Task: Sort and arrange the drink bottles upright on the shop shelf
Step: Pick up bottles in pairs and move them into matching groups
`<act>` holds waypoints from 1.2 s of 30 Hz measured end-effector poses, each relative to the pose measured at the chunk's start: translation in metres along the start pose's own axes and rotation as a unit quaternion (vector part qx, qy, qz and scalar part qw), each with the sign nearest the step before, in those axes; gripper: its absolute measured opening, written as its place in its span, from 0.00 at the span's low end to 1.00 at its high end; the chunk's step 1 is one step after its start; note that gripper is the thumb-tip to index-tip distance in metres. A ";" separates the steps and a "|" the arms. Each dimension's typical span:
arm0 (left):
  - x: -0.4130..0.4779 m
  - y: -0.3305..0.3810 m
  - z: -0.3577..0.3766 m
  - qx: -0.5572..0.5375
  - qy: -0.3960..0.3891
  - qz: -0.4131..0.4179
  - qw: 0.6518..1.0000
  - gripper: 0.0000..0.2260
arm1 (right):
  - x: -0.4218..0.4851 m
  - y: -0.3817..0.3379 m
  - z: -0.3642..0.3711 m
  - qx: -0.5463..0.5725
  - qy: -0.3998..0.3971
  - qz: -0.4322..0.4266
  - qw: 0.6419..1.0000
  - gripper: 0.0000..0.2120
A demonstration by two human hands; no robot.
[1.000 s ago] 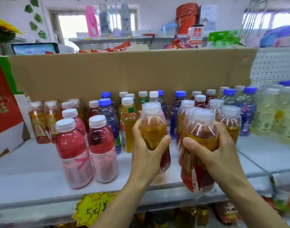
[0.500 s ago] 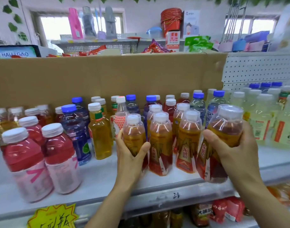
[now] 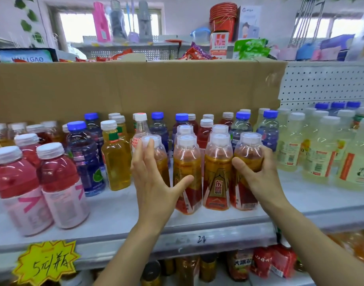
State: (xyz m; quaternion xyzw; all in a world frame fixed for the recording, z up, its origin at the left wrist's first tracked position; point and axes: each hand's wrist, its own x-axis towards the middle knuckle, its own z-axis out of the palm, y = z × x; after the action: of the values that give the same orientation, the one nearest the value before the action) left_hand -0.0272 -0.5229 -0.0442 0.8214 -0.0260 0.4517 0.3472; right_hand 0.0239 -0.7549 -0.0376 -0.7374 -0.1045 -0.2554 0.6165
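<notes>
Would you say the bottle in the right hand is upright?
Upright: the amber bottle stands base-down on the shelf, gripped by the right hand.

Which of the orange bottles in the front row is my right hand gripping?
The rightmost orange bottle; your right hand wraps it, next to the pale bottles.

- amber drink bottle (image 3: 216, 174) in the front row: the red-and-gold label reads "东鹏" in large characters. The smaller line beneath is too blurred to read.
- yellow starburst price tag (image 3: 46, 263) hanging below the shelf: handwritten "5元/瓶".
- shelf edge (image 3: 228, 236): a handwritten dark mark that looks like "22".
- dark-framed sign (image 3: 25, 55) at the upper left: ends in "LIGAO"; the first letters are smeared.
- red pack (image 3: 242, 263) on the lower shelf: white characters beginning "大", the rest unclear.
- red box (image 3: 220, 43) on top: white lettering, unreadable.
</notes>
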 end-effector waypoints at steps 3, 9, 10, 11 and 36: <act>0.000 -0.004 -0.003 0.002 -0.002 0.009 1.000 0.51 | 0.000 0.001 0.005 0.001 0.009 0.011 1.000 0.30; 0.000 -0.009 -0.018 -0.053 -0.036 -0.008 0.998 0.51 | -0.001 -0.003 0.004 -0.004 0.008 0.032 0.999 0.34; 0.001 -0.010 -0.021 -0.067 -0.041 -0.018 0.997 0.51 | -0.001 -0.004 0.003 -0.005 0.004 0.036 0.999 0.34; 0.002 -0.012 -0.023 -0.075 -0.047 -0.026 0.996 0.51 | -0.001 -0.005 0.002 -0.007 0.000 0.040 0.999 0.35; -0.030 0.170 0.094 -0.163 -0.065 0.236 0.956 0.24 | 0.042 0.019 -0.121 -0.096 -0.207 -0.035 0.973 0.22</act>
State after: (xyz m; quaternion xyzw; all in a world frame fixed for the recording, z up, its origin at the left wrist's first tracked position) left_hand -0.0369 -0.7155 -0.0074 0.7517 -0.3149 0.4558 0.3577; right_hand 0.0384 -0.8828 -0.0193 -0.8260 -0.2308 -0.1275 0.4981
